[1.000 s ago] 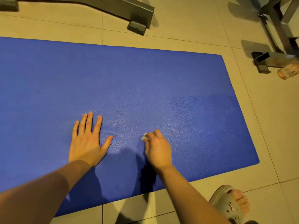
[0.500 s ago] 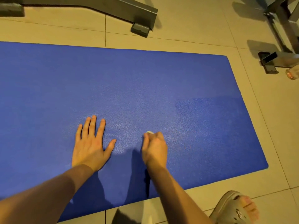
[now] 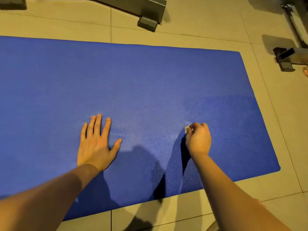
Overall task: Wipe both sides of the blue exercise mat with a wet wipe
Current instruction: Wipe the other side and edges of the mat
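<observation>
Pressing left hand (image 3: pixel 95 144), fingers straight, on the grainy blue exercise mat (image 3: pixel 150 80) flat on beige floor tiles (image 3: pixel 200 30), pinching in curled right hand (image 3: pixel 198 139) a crumpled white wad (image 3: pixel 187 128), probably the wet wipe, against it.

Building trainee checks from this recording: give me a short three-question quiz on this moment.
1. True or false: the left hand lies flat, fingers straight, on the blue mat.
2. Which hand holds the wet wipe? A. left hand B. right hand
3. Fill in: the blue mat lies on a ____ floor.
Key: 1 true; 2 B; 3 tiled.
</observation>
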